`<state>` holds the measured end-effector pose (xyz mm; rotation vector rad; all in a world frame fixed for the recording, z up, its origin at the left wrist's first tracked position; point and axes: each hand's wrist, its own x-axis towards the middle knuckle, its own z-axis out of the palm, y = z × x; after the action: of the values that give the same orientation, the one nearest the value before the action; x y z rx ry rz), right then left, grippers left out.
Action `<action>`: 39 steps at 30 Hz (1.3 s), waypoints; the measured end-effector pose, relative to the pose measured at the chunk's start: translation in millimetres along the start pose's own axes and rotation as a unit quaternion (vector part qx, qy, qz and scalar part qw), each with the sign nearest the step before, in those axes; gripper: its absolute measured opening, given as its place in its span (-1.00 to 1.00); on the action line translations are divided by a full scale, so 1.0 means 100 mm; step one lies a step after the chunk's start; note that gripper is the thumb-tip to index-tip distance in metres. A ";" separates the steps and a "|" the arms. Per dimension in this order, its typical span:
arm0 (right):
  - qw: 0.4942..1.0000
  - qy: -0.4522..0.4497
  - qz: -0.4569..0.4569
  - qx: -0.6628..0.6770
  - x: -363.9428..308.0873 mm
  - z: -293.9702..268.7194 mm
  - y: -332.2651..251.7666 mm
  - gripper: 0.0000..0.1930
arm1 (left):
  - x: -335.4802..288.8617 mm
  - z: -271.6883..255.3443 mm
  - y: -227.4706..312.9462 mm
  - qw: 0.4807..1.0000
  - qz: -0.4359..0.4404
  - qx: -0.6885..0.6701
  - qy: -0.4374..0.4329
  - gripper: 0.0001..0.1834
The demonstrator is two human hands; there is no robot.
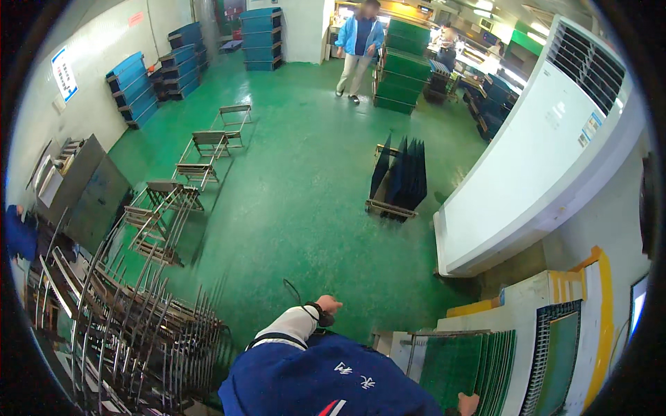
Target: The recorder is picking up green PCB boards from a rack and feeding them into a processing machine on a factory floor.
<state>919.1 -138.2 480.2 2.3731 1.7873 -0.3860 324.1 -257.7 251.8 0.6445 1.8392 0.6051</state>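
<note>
My left hand [329, 304] is in front of my body over the green floor, its fingers loosely curled with nothing visible in them. A black band and a thin dark cord circle that wrist, below a white sleeve. At the lower right, my right hand [468, 403] is at the near edge of the upright green panels [454, 360], its fingers closed at a panel's edge. Several of these thin panels stand side by side in a rack. The picture's lower edge cuts off part of that hand.
Metal rod racks [159, 340] crowd the lower left; low metal stands [198, 170] run beyond them. A rack of dark panels [402, 177] stands mid-floor. A white air conditioner [527, 159] is on the right. Someone in a blue jacket [359, 38] stands by stacked green crates [402, 69].
</note>
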 end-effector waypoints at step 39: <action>0.991 0.106 0.056 0.066 0.17 0.08 0.00 -0.49 | -0.16 0.09 -0.08 0.991 -0.086 -0.093 -0.044 -0.58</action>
<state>922.2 -124.6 468.1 2.6833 1.7519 -0.2535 336.8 -273.9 254.1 0.3791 1.7114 0.6153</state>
